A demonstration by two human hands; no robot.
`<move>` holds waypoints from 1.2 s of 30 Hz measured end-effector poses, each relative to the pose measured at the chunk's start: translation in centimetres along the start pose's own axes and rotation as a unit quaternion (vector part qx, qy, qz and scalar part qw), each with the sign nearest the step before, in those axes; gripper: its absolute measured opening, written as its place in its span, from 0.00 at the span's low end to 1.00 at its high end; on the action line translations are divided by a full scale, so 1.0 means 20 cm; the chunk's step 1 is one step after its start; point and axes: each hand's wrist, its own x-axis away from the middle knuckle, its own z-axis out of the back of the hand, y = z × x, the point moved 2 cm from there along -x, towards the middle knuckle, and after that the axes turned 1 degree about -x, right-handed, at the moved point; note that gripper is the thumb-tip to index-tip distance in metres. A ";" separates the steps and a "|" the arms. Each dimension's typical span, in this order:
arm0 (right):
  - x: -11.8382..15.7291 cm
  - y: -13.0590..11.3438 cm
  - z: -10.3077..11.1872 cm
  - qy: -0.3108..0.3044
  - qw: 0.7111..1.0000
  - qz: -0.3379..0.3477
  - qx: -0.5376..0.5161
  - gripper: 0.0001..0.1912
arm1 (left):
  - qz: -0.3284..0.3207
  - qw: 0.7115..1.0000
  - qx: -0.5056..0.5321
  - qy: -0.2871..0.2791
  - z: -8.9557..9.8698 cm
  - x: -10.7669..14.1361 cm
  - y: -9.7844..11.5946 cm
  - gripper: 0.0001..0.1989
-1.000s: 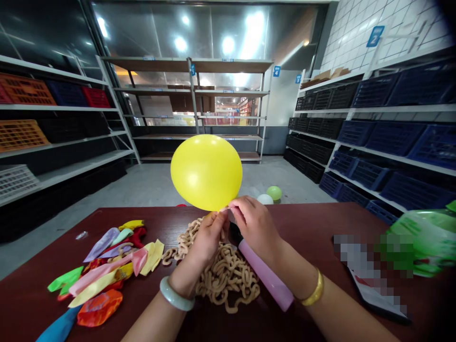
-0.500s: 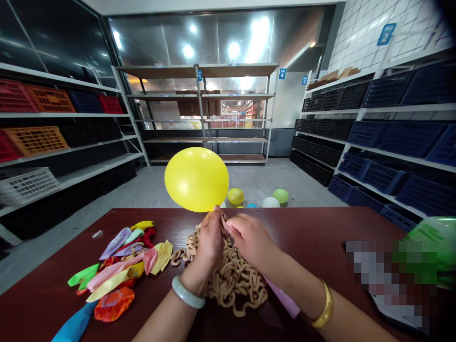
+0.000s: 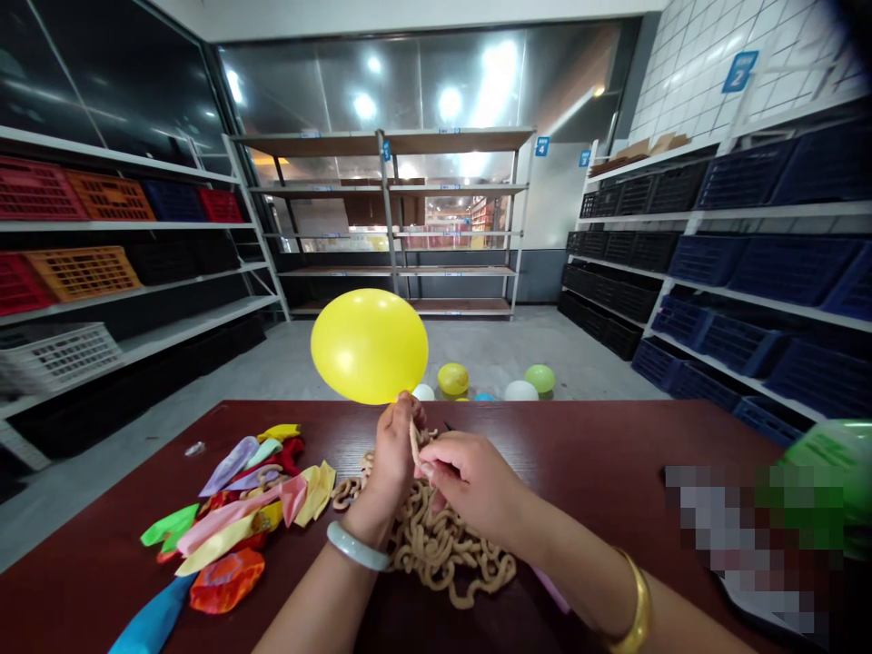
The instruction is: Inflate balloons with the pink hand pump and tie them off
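– The left hand is closed around the neck of the glossy yellow inflated rubber balloon, held at its eleven o'clock.
– What has been changed?
– A thick tan cord-like strand is now stretched down beside that hand; its lower end is pinched by the right hand, at four o'clock, which was held higher, at the neck, a second ago.
– And what is implied?
– The strand is apparently being drawn downward; whether it is tied cannot be told.
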 end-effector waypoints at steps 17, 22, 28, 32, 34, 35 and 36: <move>-0.12 0.24 0.12 0.197 0.965 -0.001 0.172 0.06 | 0.107 0.984 0.106 -0.096 -0.12 0.06 -0.10 0.21; -0.14 0.29 0.11 0.195 0.969 -0.035 0.150 0.09 | 0.161 0.968 0.134 -0.139 -0.15 0.09 -0.10 0.21; -0.19 0.39 0.11 0.193 0.962 -0.145 -0.129 0.07 | 0.215 0.962 0.080 -0.150 -0.12 0.06 -0.12 0.26; -0.32 0.47 0.15 0.258 0.918 -0.176 -0.243 0.12 | 0.201 0.975 0.024 -0.088 -0.06 0.00 -0.17 0.27; -0.41 0.52 0.19 0.279 0.912 -0.174 -0.245 0.12 | 0.192 0.980 0.009 -0.044 -0.02 -0.02 -0.19 0.26; -0.45 0.55 0.22 0.285 0.911 -0.174 -0.241 0.12 | 0.187 0.982 0.002 -0.032 -0.01 -0.03 -0.20 0.25; -0.49 0.58 0.24 0.292 0.910 -0.178 -0.236 0.12 | 0.180 0.983 -0.005 -0.026 0.00 -0.03 -0.20 0.23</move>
